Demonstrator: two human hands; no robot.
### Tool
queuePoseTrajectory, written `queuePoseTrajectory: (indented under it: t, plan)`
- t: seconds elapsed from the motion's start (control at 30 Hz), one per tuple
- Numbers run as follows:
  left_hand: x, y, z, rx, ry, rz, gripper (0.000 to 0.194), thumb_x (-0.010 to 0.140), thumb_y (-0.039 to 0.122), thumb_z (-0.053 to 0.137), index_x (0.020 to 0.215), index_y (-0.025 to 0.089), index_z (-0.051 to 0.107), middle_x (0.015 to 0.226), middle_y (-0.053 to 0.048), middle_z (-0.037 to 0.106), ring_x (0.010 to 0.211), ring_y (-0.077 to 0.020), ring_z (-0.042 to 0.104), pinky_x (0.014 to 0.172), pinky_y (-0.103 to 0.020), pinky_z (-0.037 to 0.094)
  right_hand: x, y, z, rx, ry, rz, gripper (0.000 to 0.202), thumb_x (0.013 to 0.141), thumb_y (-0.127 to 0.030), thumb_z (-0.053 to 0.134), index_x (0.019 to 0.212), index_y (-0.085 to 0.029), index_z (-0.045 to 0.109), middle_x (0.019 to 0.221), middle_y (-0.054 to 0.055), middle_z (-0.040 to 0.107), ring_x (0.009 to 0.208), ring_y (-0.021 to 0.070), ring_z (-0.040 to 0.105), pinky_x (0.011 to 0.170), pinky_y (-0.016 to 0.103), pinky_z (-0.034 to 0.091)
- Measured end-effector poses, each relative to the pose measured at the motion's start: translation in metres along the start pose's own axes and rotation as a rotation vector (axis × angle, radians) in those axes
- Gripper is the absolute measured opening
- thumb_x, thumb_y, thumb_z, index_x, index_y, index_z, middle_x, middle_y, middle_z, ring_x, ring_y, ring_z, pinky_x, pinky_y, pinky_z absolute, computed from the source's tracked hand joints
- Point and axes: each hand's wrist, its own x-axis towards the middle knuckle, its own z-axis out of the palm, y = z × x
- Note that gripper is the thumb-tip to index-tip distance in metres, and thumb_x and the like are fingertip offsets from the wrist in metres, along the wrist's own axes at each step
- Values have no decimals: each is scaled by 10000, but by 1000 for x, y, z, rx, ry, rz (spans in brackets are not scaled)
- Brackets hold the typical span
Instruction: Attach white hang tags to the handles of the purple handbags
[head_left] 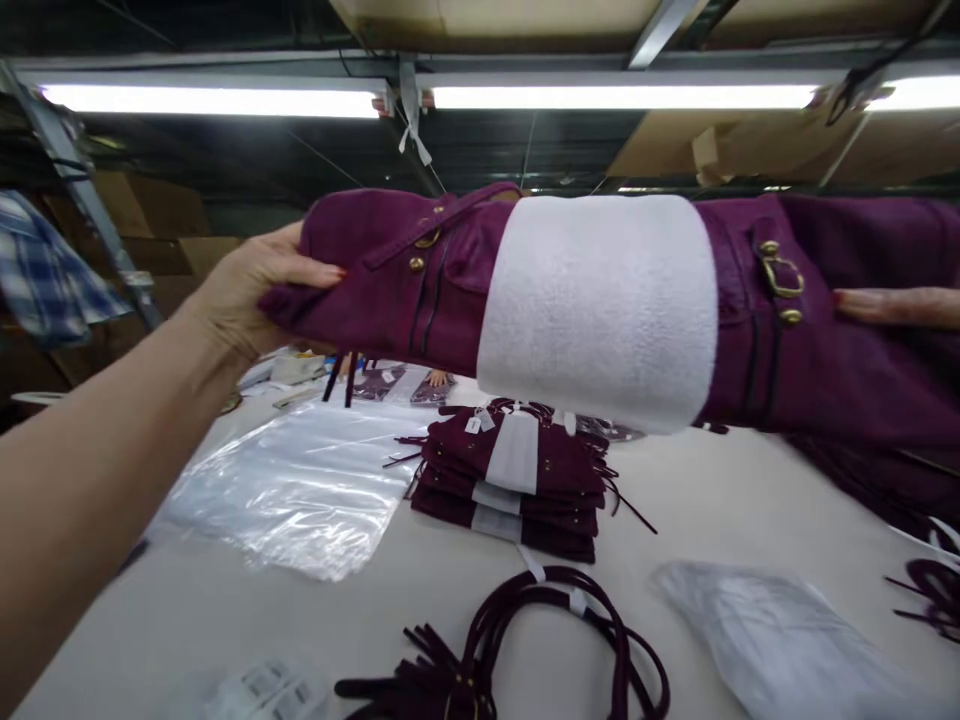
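A dark purple leather bag [360,290], with brass buckles and studs, is held stretched sideways above the table. Around its middle goes a wide white wrap of soft sheet [600,305]. My left hand [259,285] grips the bag's left end, thumb on the front face. At the right edge my right hand [904,305] shows only in part, a finger or thumb lying along the front of the bag's right end; its other fingers are hidden. Below the bag stands a stack of similar purple bags [577,480] with white bands and tags.
Clear plastic bags [300,490] lie on the left of the white table [615,590]. Purple straps [555,590] with a tassel lie in front, near blurred white labels [274,690]. A plastic packet [780,640] is at right. Another person's hand [437,378] rests on a bag behind.
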Motion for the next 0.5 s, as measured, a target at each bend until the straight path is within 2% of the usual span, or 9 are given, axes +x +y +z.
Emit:
queuePoseTrajectory:
  t: [0.07, 0.13, 0.2, 0.23, 0.3, 0.33, 0.4, 0.5]
  plan:
    - [15, -37, 23, -18, -55, -38, 537, 824, 194, 293, 1295, -38, 179, 1127, -102, 545, 1017, -266, 503, 724, -356, 356, 17, 2, 37, 161, -39, 54, 609, 766, -392, 548, 1262, -71, 398, 1246, 122, 515, 1008, 244, 539, 759, 366, 415]
    - [16, -85, 54, 15, -65, -221, 561, 806, 219, 400, 1291, -17, 248, 1127, -98, 562, 970, -224, 549, 756, -337, 396, 16, 24, 81, 285, -112, 158, 603, 777, -327, 562, 1263, -20, 384, 1238, 188, 504, 1013, 238, 546, 771, 338, 429]
    - [2, -134, 90, 152, -29, -484, 550, 790, 296, 453, 1235, -18, 374, 1119, -151, 577, 944, -235, 575, 762, -348, 446, -2, 60, 126, 285, -231, 254, 577, 830, -365, 467, 1255, 15, 378, 1235, 226, 492, 1036, 244, 540, 764, 324, 444]
    - [-11, -157, 108, 207, -32, -561, 550, 785, 332, 462, 1183, -45, 424, 1118, -208, 568, 963, -272, 568, 769, -379, 451, -15, 81, 146, 212, -275, 297, 580, 837, -388, 436, 1253, 13, 381, 1242, 226, 484, 1061, 257, 525, 770, 330, 450]
    - [-41, -194, 139, 314, -73, -663, 525, 745, 317, 512, 1097, -71, 486, 1108, -280, 550, 1033, -348, 525, 821, -445, 423, -47, 122, 178, 42, -282, 401, 583, 820, -408, 433, 1217, 20, 427, 1214, 233, 507, 1076, 291, 516, 804, 378, 456]
    - [-59, -207, 151, 354, -112, -688, 491, 720, 283, 538, 1071, -59, 509, 1110, -284, 548, 1065, -367, 503, 854, -461, 401, -63, 140, 190, -22, -314, 424, 569, 794, -396, 472, 1188, 15, 464, 1183, 229, 533, 1065, 301, 526, 824, 400, 453]
    - [-94, -224, 167, 404, -199, -715, 435, 685, 223, 559, 1056, -4, 539, 1125, -249, 556, 1082, -362, 500, 892, -450, 386, -96, 168, 203, -216, -468, 360, 515, 742, -345, 535, 1157, -40, 514, 1145, 191, 570, 983, 282, 577, 847, 420, 449]
    - [-148, -229, 175, 431, -316, -722, 423, 695, 201, 538, 1095, 62, 538, 1174, -186, 549, 1084, -303, 521, 922, -389, 400, -145, 188, 203, -412, -581, 219, 465, 732, -317, 513, 1133, -83, 537, 1140, 173, 571, 824, 234, 624, 800, 397, 484]
